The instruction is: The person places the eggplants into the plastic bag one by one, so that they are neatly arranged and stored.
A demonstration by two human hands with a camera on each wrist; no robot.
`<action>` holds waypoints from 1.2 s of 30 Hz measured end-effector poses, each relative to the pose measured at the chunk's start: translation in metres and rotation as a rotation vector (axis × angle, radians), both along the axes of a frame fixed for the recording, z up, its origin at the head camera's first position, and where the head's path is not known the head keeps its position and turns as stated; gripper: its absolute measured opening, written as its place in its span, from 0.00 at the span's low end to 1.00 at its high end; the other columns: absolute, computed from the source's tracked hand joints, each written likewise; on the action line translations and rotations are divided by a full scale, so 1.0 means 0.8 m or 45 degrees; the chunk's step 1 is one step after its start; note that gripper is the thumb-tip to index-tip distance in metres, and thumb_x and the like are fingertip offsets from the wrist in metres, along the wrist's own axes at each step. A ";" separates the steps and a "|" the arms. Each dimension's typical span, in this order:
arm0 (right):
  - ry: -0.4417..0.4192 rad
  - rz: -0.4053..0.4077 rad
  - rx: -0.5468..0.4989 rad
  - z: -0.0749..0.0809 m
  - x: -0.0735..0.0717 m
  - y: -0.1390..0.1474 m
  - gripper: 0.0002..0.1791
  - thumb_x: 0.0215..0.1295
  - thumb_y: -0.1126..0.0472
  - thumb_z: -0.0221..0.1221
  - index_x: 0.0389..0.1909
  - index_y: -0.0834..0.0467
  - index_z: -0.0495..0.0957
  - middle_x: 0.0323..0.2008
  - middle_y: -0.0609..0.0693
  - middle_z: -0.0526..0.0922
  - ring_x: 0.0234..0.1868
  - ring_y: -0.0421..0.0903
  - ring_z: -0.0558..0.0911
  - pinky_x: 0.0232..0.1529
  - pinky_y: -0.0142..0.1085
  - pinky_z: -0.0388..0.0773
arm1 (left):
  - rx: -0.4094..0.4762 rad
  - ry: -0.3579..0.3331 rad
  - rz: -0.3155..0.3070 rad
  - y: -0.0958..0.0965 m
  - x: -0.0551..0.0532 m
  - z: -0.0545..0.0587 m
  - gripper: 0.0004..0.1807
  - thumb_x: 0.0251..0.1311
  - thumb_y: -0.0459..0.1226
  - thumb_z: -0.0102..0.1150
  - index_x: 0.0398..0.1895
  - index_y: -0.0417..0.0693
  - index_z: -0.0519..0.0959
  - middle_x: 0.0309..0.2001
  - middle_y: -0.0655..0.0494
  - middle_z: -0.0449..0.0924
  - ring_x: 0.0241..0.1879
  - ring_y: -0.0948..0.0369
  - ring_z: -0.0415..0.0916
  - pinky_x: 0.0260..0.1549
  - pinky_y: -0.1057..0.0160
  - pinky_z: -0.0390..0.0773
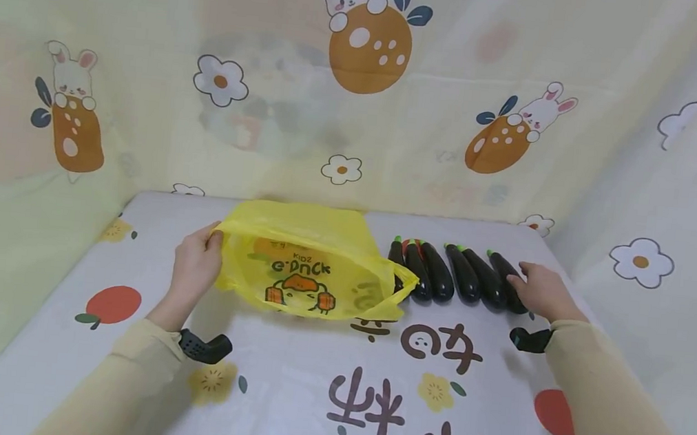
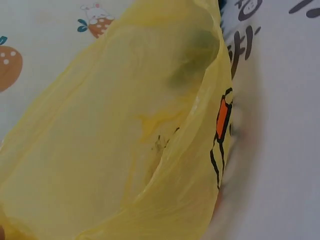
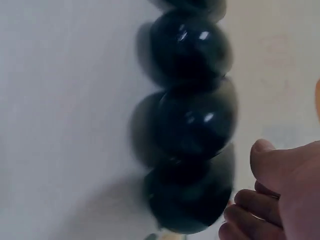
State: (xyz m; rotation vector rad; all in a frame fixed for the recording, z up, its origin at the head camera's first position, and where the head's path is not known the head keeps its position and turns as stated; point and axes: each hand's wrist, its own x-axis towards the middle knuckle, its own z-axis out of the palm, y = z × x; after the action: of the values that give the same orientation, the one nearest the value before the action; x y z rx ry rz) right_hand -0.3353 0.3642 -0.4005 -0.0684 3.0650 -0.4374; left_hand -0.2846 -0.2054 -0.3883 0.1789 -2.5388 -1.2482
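Note:
A yellow plastic bag (image 1: 309,242) with a printed cartoon lies on the table, its mouth held wide toward me. My left hand (image 1: 198,260) pinches the bag's left rim between thumb and fingers. In the left wrist view the thin yellow film (image 2: 100,130) fills most of the picture. Several dark, glossy eggplants with green stem ends lie side by side to the right of the bag. At the rightmost eggplant (image 1: 505,276) is my right hand (image 1: 544,290). The right wrist view shows its thumb apart from the fingers, close beside the nearest eggplant (image 3: 190,195).
One bag handle (image 1: 404,281) overlaps the leftmost eggplants. A patterned white cloth (image 1: 283,391) covers the table. Behind it hangs a printed curtain (image 1: 268,134), with more curtain on both sides. Each wrist carries a dark camera mount (image 1: 205,348).

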 end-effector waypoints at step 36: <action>0.144 -0.125 -0.265 0.059 0.035 -0.015 0.35 0.79 0.49 0.50 0.69 0.75 0.66 0.46 0.73 0.82 0.38 0.57 0.80 0.31 0.41 0.75 | 0.040 -0.069 -0.025 0.013 0.002 0.006 0.25 0.80 0.37 0.38 0.73 0.33 0.67 0.63 0.35 0.78 0.17 0.62 0.61 0.17 0.70 0.65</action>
State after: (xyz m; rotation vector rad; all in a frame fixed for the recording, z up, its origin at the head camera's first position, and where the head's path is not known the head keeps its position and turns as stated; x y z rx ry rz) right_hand -0.3075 0.3525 -0.3533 0.0520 3.1302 -0.7841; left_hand -0.2832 -0.1954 -0.3834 0.1979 -2.5738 -1.3079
